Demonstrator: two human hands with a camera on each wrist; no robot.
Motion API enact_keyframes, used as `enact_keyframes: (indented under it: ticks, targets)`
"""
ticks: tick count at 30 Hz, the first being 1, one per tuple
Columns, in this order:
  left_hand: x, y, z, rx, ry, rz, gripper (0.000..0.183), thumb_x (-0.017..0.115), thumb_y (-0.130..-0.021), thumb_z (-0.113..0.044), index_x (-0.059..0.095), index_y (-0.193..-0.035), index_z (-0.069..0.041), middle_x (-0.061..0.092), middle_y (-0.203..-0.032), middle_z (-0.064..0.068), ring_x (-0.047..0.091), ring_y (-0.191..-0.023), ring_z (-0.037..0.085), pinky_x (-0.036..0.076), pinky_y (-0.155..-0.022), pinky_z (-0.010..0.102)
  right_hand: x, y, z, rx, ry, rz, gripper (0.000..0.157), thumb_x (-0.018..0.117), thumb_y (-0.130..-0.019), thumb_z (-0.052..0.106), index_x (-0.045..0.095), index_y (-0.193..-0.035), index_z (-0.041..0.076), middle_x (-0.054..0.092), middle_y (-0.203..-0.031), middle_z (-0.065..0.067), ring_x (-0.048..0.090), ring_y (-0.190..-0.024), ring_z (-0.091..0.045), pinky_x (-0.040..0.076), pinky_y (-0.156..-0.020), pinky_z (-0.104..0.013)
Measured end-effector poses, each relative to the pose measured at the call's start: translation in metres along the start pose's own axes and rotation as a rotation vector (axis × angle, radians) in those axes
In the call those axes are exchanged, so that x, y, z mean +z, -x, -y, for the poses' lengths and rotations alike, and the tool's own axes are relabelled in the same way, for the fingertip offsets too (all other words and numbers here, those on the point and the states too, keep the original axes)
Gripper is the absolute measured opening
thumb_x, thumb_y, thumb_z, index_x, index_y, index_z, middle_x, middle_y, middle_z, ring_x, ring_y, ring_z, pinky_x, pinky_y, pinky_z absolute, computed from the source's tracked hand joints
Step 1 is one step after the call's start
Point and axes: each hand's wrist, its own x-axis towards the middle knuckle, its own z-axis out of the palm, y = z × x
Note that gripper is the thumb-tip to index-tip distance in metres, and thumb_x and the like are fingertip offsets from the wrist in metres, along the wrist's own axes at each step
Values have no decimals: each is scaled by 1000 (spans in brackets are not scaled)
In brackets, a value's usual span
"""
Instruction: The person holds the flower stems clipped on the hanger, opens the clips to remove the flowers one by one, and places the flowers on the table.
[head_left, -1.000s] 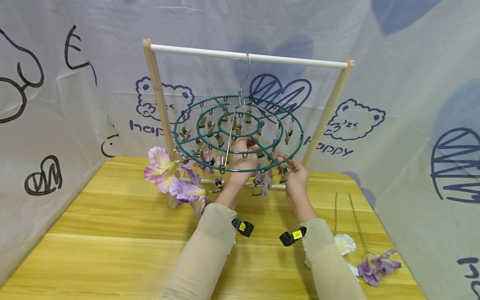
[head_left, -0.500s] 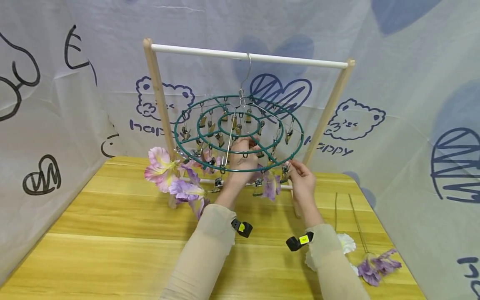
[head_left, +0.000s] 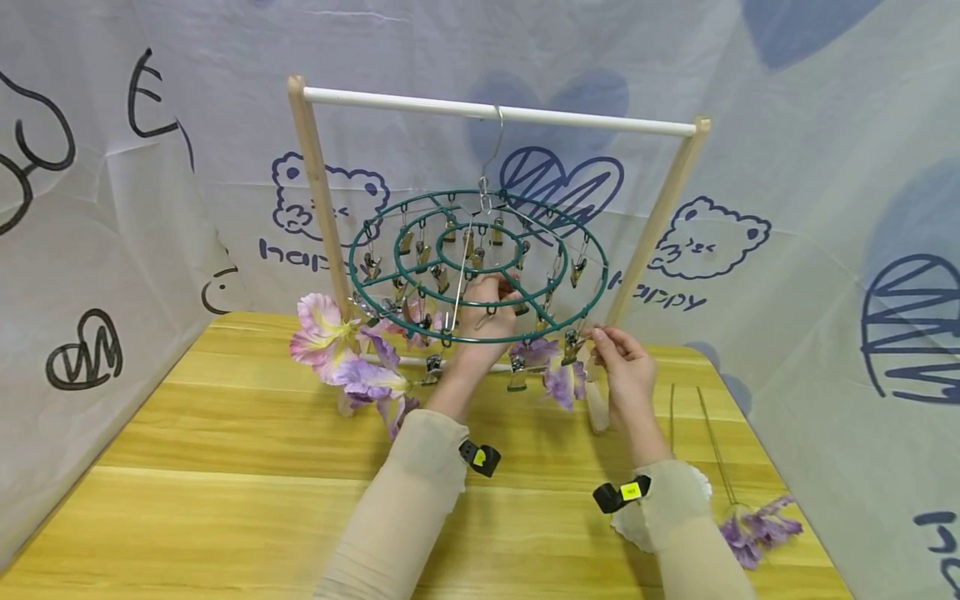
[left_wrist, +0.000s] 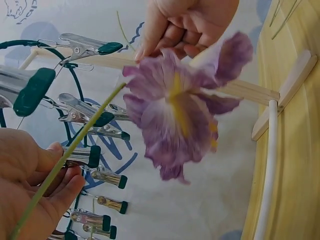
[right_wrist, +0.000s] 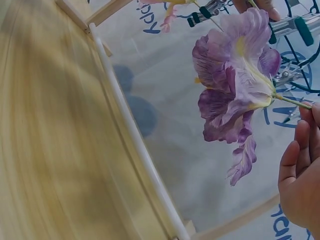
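Observation:
A round green clip hanger (head_left: 487, 340) hangs by its hook from a white bar, with several metal clips around its rings. My left hand (head_left: 486, 312) is under the rings; in the left wrist view its thumb and fingers pinch a metal clip (left_wrist: 82, 156) with green tips. My right hand (head_left: 630, 375) is at the hanger's right front edge. In the right wrist view its fingertips pinch the green stem (right_wrist: 292, 101) of a purple artificial flower (right_wrist: 235, 85), whose head hangs away from the hand. A green stem (left_wrist: 65, 157) crosses in front of my left hand.
The wood-and-white rack (head_left: 660, 217) stands on the wooden table (head_left: 225, 500). Pink (head_left: 322, 337) and purple flowers (head_left: 371, 379) hang at the hanger's left. Another purple flower (head_left: 757, 529) lies at the table's right, and a white flower (head_left: 633, 525) is partly under my right sleeve.
My right hand has moved right and slightly down, toward me. The purple flower head has shifted right and shows more below the ring. My left hand has stayed nearly still.

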Motion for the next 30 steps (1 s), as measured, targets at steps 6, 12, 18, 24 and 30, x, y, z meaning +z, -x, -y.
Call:
enact_keyframes:
  ticks: [6, 12, 18, 24, 30]
  targets:
    - [-2, 2, -1, 5, -5, 15, 23, 54, -108, -7, 67, -124, 3, 64, -119, 17, 60, -110, 30, 56, -93, 36, -10, 2, 13, -1, 52, -3, 8, 73, -96, 3, 78, -93, 9, 79, -87, 5, 64, -70, -10, 55, -64, -17]
    - [-4, 2, 0, 32, -37, 22, 23, 52, -108, -4, 67, -124, 4, 64, -119, 17, 61, -109, 30, 56, -93, 35, -20, 5, 27, 20, 123, 11, 5, 77, -95, 11, 77, -97, 6, 79, -88, 5, 64, -71, -10, 56, -66, -19]
    - [-4, 2, 0, 28, -47, 30, 25, 47, -108, -1, 66, -124, 2, 63, -118, 15, 60, -107, 29, 56, -92, 34, -27, 9, 39, 72, 233, 32, 3, 77, -96, 12, 76, -99, 11, 79, -90, 5, 65, -73, -11, 56, -67, -19]
    - [-4, 2, -2, -1, -7, 27, 26, 44, -107, 2, 66, -122, 2, 62, -116, 15, 59, -103, 28, 56, -88, 34, -33, 15, 44, 120, 371, 101, 15, 75, -98, 16, 73, -106, 3, 78, -88, 10, 64, -75, -9, 55, -68, -20]
    - [-4, 3, -2, -14, 26, 35, 29, 40, -108, 1, 65, -124, 3, 61, -117, 15, 59, -103, 29, 56, -89, 35, -40, 23, 42, 196, 533, 209, 35, 73, -100, 24, 69, -121, -4, 77, -91, 10, 64, -79, -10, 57, -73, -21]
